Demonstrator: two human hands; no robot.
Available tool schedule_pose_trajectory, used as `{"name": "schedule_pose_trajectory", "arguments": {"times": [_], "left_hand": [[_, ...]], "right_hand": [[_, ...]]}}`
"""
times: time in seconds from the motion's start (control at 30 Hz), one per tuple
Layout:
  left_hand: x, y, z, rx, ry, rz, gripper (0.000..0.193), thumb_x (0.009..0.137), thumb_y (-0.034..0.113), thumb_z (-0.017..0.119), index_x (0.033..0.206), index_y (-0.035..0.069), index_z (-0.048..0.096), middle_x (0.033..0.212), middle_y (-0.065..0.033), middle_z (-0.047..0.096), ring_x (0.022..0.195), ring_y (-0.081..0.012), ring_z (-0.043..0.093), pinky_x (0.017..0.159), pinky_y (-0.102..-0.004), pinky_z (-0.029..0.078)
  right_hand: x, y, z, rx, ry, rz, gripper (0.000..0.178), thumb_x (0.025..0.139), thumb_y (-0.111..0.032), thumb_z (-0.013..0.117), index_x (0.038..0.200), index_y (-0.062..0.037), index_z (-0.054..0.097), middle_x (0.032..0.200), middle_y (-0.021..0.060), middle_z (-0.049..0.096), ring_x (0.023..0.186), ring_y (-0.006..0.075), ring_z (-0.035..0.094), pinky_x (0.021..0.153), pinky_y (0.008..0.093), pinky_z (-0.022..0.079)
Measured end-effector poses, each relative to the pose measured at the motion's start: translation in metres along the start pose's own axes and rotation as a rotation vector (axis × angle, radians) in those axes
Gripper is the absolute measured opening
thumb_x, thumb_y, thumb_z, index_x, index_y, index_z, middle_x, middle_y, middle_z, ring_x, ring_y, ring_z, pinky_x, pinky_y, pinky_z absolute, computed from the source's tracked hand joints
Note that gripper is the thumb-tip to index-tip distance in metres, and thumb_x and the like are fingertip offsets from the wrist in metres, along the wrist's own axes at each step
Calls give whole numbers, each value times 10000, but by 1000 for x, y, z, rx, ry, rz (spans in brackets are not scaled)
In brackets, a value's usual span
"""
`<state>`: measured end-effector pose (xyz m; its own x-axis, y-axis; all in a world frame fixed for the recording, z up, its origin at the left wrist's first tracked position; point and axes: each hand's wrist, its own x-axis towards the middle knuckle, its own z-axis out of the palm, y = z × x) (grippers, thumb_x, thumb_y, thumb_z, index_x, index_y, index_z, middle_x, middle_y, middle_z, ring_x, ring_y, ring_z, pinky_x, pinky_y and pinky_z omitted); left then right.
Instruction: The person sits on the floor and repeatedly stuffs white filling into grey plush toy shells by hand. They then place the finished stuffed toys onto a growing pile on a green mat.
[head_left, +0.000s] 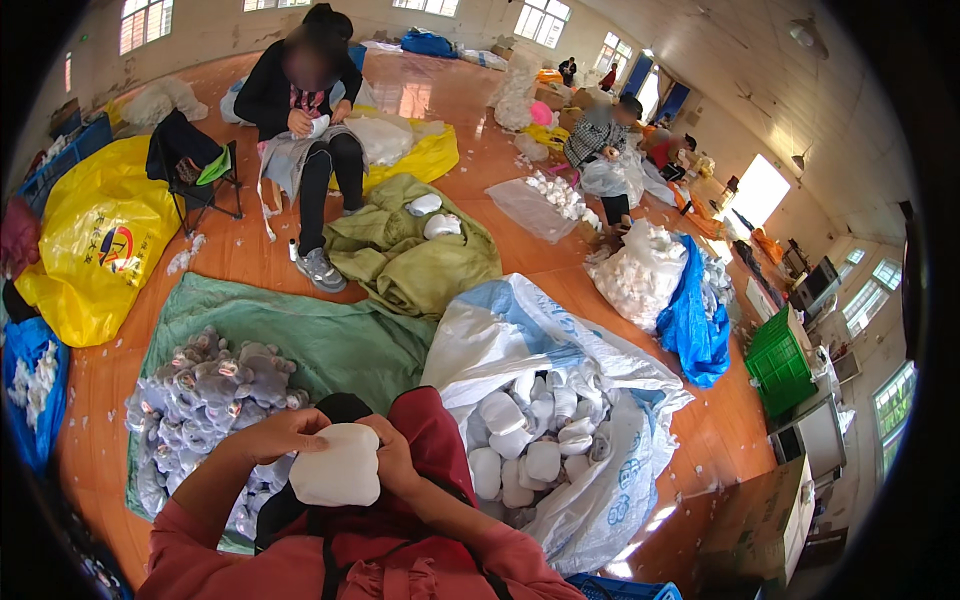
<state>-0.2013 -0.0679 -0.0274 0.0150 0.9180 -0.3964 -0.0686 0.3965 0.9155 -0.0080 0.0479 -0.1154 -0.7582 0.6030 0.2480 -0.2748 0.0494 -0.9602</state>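
Coral-pink sleeves [505, 555], ruffled trim [402, 582], dark red lower garment [435, 440], bare hands [398, 460]

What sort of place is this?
Likely a soft-toy workshop: grey plush pieces heaped on a green sheet, a sack of white pieces, and a seated person handling something white.

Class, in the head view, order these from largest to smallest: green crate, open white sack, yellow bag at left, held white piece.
1. Open white sack
2. Yellow bag
3. Green crate, white piece: too alike to rank; the piece is nearer the camera.
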Motion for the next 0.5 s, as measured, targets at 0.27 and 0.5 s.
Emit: {"name": "schedule_pose_trajectory", "arguments": {"times": [0.27,0.5], "left_hand": [[-3,22,27,322,129,1,540,678,247,867,1095,14,614,955,-57,637,911,-148,601,808,-299,488],[6,19,39,492,274,171,558,723,319,819,1140,22,598,1001,-134,668,914,-240,657,819,-350,518]], "right_hand": [[3,12,-5,46,43,257,115,848,-31,625,961,-54,621,921,4,597,857,107,579,768,263,488],[17,64,-5,563,-1,475,112,929,-49,484,971,-88,581,905,-4,591,830,85,561,745,259,490]]}}
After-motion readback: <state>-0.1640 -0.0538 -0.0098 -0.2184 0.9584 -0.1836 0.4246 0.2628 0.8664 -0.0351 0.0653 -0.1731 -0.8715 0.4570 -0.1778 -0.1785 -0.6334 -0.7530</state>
